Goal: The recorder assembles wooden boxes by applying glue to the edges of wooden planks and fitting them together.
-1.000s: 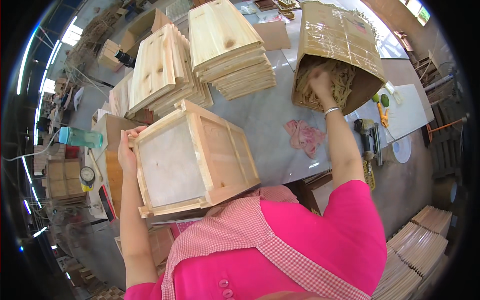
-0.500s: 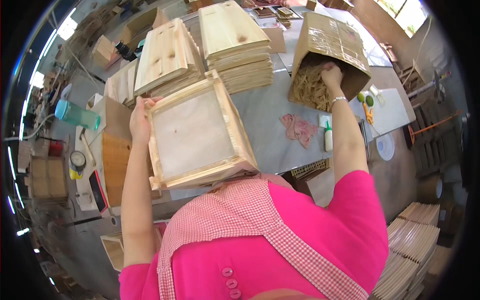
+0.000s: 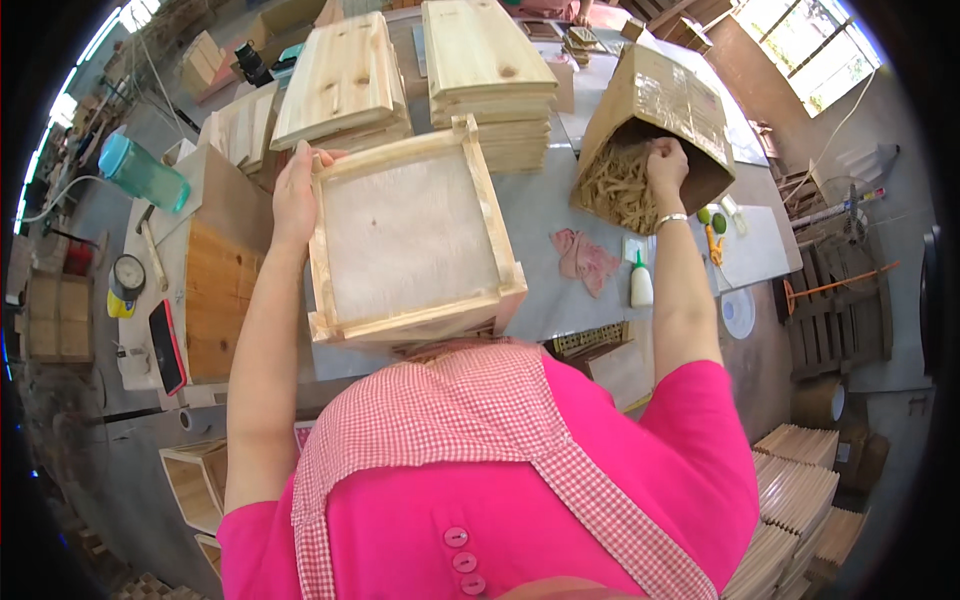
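Note:
My left hand point(image 3: 297, 195) grips the upper left side of a pale wooden box point(image 3: 408, 245), fingers behind its rim. The box is held tilted close to my apron, its framed flat panel facing up; a small dark spot marks the panel. To the right, a cardboard carton point(image 3: 672, 92) lies with its opening toward me, full of thin wood strips point(image 3: 618, 188). At that opening my right hand point(image 3: 667, 165) is curled closed over the strips. Its fingertips are partly hidden, so what they pinch cannot be made out.
Stacked wooden boards point(image 3: 338, 80) and a second board stack point(image 3: 487, 55) stand beyond the box. A pink cloth point(image 3: 583, 262) and a white glue bottle point(image 3: 641, 282) sit on the grey table. At left are a teal water bottle point(image 3: 145, 175), a hammer point(image 3: 152, 247) and a phone point(image 3: 167, 345).
The whole view has shifted slightly with my head. My left hand keeps its hold on the box, which has tilted a little. My right hand stays in the carton's opening, its fingers more curled.

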A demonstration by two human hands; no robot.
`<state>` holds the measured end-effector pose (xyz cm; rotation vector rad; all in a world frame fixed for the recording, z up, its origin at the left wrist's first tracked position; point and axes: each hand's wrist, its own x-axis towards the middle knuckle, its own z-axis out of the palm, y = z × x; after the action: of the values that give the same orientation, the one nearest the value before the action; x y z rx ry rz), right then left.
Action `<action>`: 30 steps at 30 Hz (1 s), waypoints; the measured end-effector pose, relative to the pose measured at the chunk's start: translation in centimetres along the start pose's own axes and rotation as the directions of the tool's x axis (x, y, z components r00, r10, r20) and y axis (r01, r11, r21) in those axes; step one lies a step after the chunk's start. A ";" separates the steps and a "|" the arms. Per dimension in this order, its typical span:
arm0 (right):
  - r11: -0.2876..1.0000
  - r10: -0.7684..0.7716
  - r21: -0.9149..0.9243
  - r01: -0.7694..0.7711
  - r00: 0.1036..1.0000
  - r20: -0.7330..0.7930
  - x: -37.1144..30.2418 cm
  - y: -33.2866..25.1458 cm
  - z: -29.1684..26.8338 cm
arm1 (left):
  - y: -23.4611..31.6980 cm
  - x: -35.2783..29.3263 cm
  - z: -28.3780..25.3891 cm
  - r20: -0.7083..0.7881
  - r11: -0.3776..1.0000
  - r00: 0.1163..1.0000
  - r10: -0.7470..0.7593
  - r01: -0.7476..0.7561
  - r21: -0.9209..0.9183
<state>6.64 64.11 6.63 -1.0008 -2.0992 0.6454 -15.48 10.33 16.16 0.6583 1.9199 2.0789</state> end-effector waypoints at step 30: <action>0.754 -0.365 0.654 0.064 0.869 0.334 -3.9 -14.4 -1.4 | 1.8 -0.7 1.4 -0.015 0.999 0.999 -0.030 0.031 0.038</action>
<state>2.95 52.86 15.86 -0.2169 -2.0803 1.4402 -13.92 11.05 17.85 0.6201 1.9695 2.0388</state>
